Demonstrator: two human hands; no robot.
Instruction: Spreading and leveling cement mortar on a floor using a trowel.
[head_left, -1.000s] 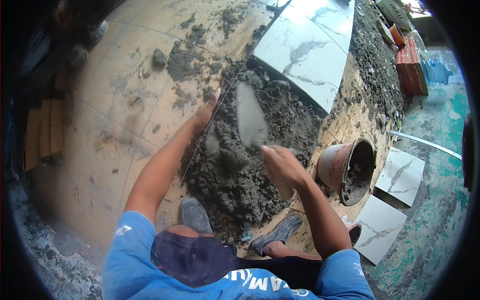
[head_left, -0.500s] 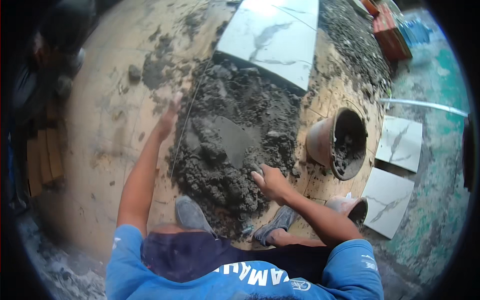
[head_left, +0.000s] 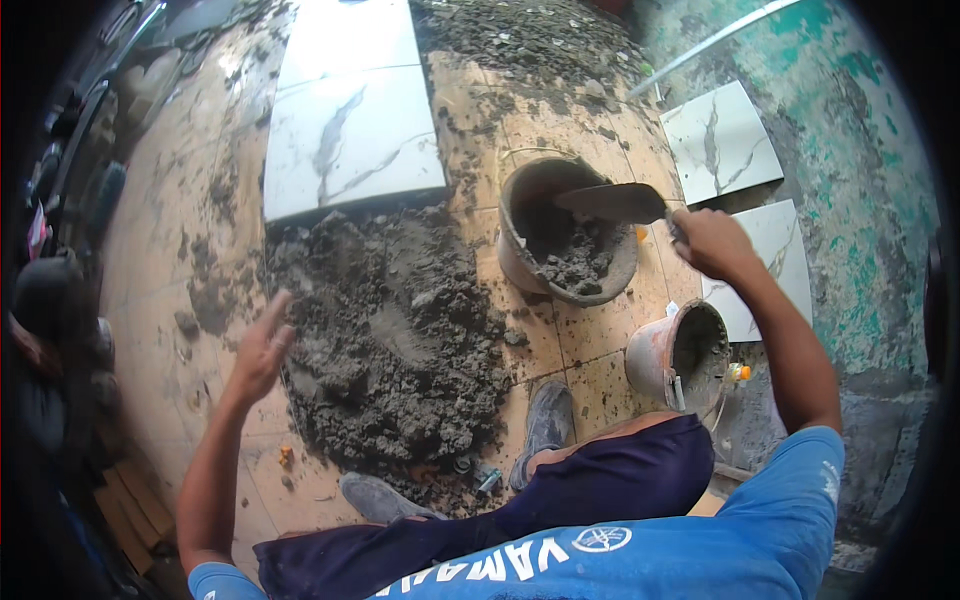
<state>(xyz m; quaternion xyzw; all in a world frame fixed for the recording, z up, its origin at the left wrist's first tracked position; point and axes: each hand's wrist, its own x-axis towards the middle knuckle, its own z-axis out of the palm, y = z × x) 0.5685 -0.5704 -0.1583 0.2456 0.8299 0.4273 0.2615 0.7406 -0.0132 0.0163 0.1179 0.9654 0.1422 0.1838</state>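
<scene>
My right hand point(head_left: 712, 243) grips the handle of a trowel point(head_left: 618, 203), its blade reaching over the mouth of a large bucket point(head_left: 515, 262). Inside that bucket lies some grey wet mortar point(head_left: 578, 262). My left hand point(head_left: 262, 350) hovers empty, fingers apart, by the left edge of a spread bed of mortar point(head_left: 395, 340) on the floor. Beyond the bed, white marble-patterned tiles point(head_left: 350, 135) are laid, the nearest one bordering the mortar.
A smaller bucket point(head_left: 655, 355) stands near my right knee, with an orange-capped bottle point(head_left: 738, 373) beside it. Two loose marbled tiles point(head_left: 720, 140) lie at the right by the green-stained wall point(head_left: 850, 120). Rubble point(head_left: 530, 40) covers the far floor. At the left edge is a dark helmet-like shape point(head_left: 50, 300).
My right hand has lifted the trowel from the mortar bed and carried it right, over the large bucket. My left hand has drawn back nearer to me. The view has turned rightward.
</scene>
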